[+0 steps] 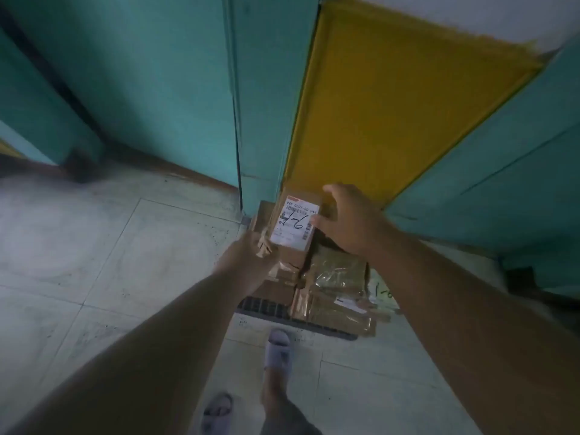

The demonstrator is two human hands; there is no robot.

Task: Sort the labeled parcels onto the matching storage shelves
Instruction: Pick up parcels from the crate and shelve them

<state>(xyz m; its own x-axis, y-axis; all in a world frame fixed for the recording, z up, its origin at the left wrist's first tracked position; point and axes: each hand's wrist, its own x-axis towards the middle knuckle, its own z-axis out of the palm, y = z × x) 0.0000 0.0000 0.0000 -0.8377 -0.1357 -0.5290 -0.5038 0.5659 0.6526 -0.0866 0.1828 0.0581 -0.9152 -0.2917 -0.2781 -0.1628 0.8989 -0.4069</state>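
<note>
A small brown cardboard parcel (293,229) with a white shipping label, handwritten "1-6", is held between both hands above a pile. My left hand (248,259) grips its lower left corner. My right hand (348,219) clasps its right side and top edge. Below it lies a pile of brown taped parcels (332,287) on a dark slatted pallet (282,312). One white parcel (384,293) at the pile's right also reads "1-6". The teal shelf unit (260,105) stands just behind.
A yellow shelf board (392,105) slants up beside more teal panels (502,171) on the right. Pale tiled floor (94,262) spreads to the left. My two feet in grey slippers (277,348) stand at the pallet's near edge.
</note>
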